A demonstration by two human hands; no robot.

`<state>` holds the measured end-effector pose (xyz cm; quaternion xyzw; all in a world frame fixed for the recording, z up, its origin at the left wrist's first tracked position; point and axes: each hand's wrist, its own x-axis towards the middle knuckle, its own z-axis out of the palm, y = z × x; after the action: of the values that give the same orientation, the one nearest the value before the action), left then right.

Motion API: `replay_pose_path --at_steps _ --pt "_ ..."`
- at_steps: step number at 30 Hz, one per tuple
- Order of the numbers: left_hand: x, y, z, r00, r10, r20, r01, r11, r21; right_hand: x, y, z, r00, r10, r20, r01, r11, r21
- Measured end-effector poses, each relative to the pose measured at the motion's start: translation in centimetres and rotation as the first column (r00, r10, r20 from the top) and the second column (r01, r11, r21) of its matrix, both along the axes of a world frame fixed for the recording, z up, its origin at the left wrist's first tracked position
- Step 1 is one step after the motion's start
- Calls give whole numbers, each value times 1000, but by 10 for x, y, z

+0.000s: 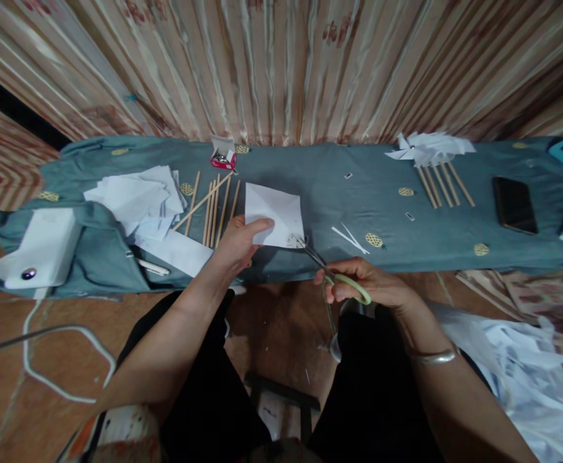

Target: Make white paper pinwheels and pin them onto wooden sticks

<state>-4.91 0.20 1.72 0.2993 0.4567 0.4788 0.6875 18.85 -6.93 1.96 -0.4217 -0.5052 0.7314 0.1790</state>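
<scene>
My left hand [242,241] pinches a white square of paper [275,209] by its near left edge, thumb on top. In my right hand [353,281] is a pair of scissors [359,290] with light green handles. The scissor blades reach the near right corner of the paper; whether they have cut into it cannot be made out. Several thin wooden sticks [211,212] lie just beyond my left hand. To the right of the paper, two narrow white paper strips [350,239] rest on the cloth.
A stack of white paper [134,193] lies at left, near a white device [49,247] with a cable. A small red box [223,154] holds metal pieces. Paper pinwheels [428,151] on sticks, a phone [515,204] and a bag of paper [527,366] are at right.
</scene>
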Motion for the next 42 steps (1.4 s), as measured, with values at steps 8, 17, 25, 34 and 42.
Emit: replay_pose_path --at_steps 8,17,25,34,42 --pt "7 -6 -6 994 -112 21 111 993 26 17 11 -3 877 -480 -4 465 849 251" --pt "25 -31 -18 908 -418 -22 412 903 -125 8 24 -3 823 -566 -39 561 802 206" --pt "25 -32 -19 876 -482 -27 474 869 -142 3 22 -1 880 -474 -29 475 877 69" --pt "27 -23 -9 924 -254 285 299 946 -126 -15 27 -16 591 -785 -188 807 578 121" --pt "43 -28 -11 930 -133 343 198 966 -164 -31 34 -23 439 -855 -276 895 443 52"
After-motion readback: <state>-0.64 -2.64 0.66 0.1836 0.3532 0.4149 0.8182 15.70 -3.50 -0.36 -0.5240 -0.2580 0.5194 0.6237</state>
